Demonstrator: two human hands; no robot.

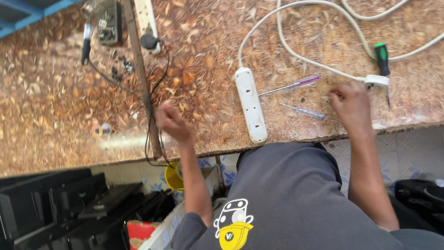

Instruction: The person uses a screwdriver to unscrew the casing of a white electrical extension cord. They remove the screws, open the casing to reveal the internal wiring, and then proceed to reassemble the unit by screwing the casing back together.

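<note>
Right hand (pixel 350 103) curled near the near edge of the tabletop (pixel 55 102), fingers pinched on something small beside a white plug (pixel 377 81); what exactly sits in the pinch cannot be made out. Left hand (pixel 170 121) closed in a loose fist over a thin black cable (pixel 152 102), blurred, so whether gripping it cannot be told. Plug on the right, at the end of a white cord (pixel 296 51): judged light, rigid, hard plastic, best taken by its body, not the springy cord. White power strip (pixel 250 104) between the hands. Two slim screwdrivers (pixel 296 84) just right of the strip, a green-handled one (pixel 382 58) farther back. Far-left clutter too small to identify.
</note>
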